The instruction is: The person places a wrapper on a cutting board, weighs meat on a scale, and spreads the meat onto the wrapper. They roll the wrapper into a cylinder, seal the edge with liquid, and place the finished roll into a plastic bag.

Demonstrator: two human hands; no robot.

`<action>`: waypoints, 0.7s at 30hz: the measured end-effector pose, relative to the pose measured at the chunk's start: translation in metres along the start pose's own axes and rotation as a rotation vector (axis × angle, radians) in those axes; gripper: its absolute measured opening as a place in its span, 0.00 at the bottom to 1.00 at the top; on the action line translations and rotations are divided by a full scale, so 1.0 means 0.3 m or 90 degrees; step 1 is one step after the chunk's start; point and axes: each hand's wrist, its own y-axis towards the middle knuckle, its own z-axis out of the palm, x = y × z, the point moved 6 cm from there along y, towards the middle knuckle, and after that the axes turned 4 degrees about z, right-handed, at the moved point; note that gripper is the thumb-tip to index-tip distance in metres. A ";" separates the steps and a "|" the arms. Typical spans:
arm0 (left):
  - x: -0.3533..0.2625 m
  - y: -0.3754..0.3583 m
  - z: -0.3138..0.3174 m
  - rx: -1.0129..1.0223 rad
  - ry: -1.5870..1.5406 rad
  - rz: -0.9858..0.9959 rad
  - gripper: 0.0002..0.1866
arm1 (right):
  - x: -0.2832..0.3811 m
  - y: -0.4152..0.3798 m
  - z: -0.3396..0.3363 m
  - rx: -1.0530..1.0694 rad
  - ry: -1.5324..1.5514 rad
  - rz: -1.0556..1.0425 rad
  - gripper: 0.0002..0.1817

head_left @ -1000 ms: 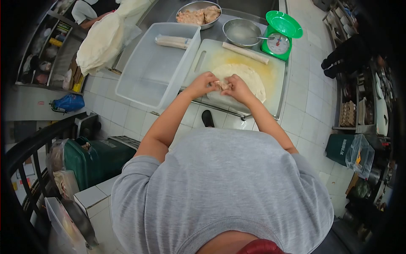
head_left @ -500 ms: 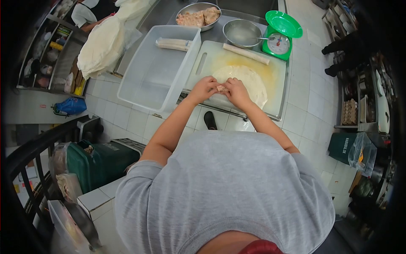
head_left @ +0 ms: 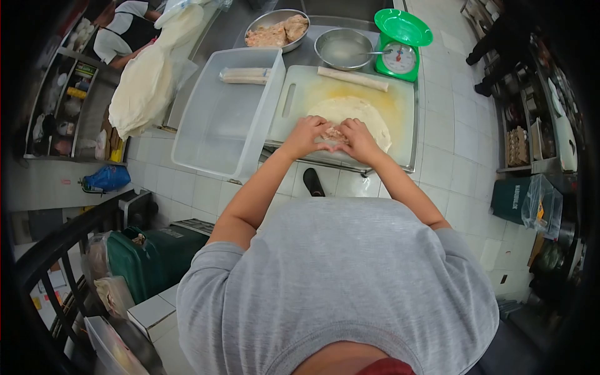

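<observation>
Both hands meet at the near edge of a thin round wrapper [head_left: 359, 111] lying on the cutting board [head_left: 403, 103]. Pinkish minced filling [head_left: 333, 134] shows between them. My left hand [head_left: 307, 135] curls round the filling's left side, and my right hand [head_left: 360, 140] presses on its right side, fingertips bent over it. Beyond the wrapper a rolled piece [head_left: 353, 79] lies across the board's far part.
Left of the board stands a plastic tub [head_left: 187, 134] with rolls [head_left: 245, 75] inside. Behind are a bowl of filling [head_left: 277, 31], a metal bowl [head_left: 342, 49] with a utensil, and a green scale [head_left: 399, 58]. A co-worker [head_left: 128, 28] stands at upper left.
The hands have spread slightly round the filling, and more of it shows between them. The whole view has shifted a little.
</observation>
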 end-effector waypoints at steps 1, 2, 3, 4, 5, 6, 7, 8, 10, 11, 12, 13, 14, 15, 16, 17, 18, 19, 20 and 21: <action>-0.014 0.002 0.018 0.032 -0.009 -0.006 0.17 | 0.007 -0.023 0.004 -0.007 -0.020 -0.005 0.15; -0.021 0.005 0.034 0.062 -0.017 -0.011 0.17 | -0.009 -0.031 0.017 0.001 -0.008 0.000 0.14; -0.010 0.010 0.043 0.068 -0.014 -0.005 0.17 | -0.037 -0.024 0.033 0.007 0.003 0.003 0.13; 0.000 0.013 0.051 0.076 -0.011 0.001 0.17 | -0.023 -0.012 0.025 0.014 0.014 0.007 0.12; 0.010 0.017 0.058 0.082 -0.007 0.007 0.18 | -0.004 -0.020 -0.001 -0.012 0.010 0.005 0.11; 0.014 0.016 0.055 0.050 -0.002 0.012 0.17 | 0.019 -0.037 -0.033 -0.039 0.006 0.003 0.10; 0.005 0.019 0.043 0.017 0.002 0.018 0.16 | 0.023 -0.037 -0.047 -0.039 0.007 0.008 0.10; -0.005 0.022 0.033 -0.014 0.004 0.022 0.15 | 0.027 -0.037 -0.059 -0.040 0.008 0.012 0.09; -0.021 0.039 0.067 0.051 0.024 0.020 0.15 | -0.015 -0.055 -0.033 0.018 0.027 0.041 0.10; -0.028 0.053 0.075 0.079 0.038 0.020 0.15 | -0.036 -0.063 -0.017 0.031 0.027 0.065 0.10; -0.033 0.061 0.073 0.094 0.049 0.013 0.15 | -0.059 -0.064 -0.001 0.041 0.026 0.087 0.10; -0.036 0.070 0.067 0.110 0.062 0.008 0.14 | -0.077 -0.058 0.004 0.047 0.025 0.108 0.10; -0.040 0.076 0.061 0.127 0.074 0.003 0.14 | -0.052 -0.054 -0.036 0.042 0.074 0.148 0.09; -0.047 0.077 0.045 0.107 0.058 0.000 0.13 | -0.020 -0.070 -0.080 0.037 0.125 0.189 0.08; -0.055 0.076 0.029 0.087 0.041 -0.004 0.13 | -0.012 -0.073 -0.100 0.011 0.141 0.191 0.08; -0.058 0.079 0.019 0.069 0.023 -0.008 0.13 | -0.004 -0.076 -0.120 -0.014 0.157 0.192 0.08; -0.060 0.078 0.034 0.073 0.038 0.009 0.13 | -0.014 -0.080 -0.115 -0.058 0.138 0.155 0.09; -0.059 0.071 0.061 0.075 0.051 0.024 0.13 | -0.025 -0.089 -0.107 -0.100 0.119 0.118 0.09; -0.065 0.073 0.073 0.074 0.066 0.039 0.13 | -0.054 -0.097 -0.073 -0.062 0.116 0.123 0.11; -0.065 0.074 0.083 0.083 0.075 0.042 0.12 | -0.086 -0.101 -0.043 -0.026 0.112 0.127 0.12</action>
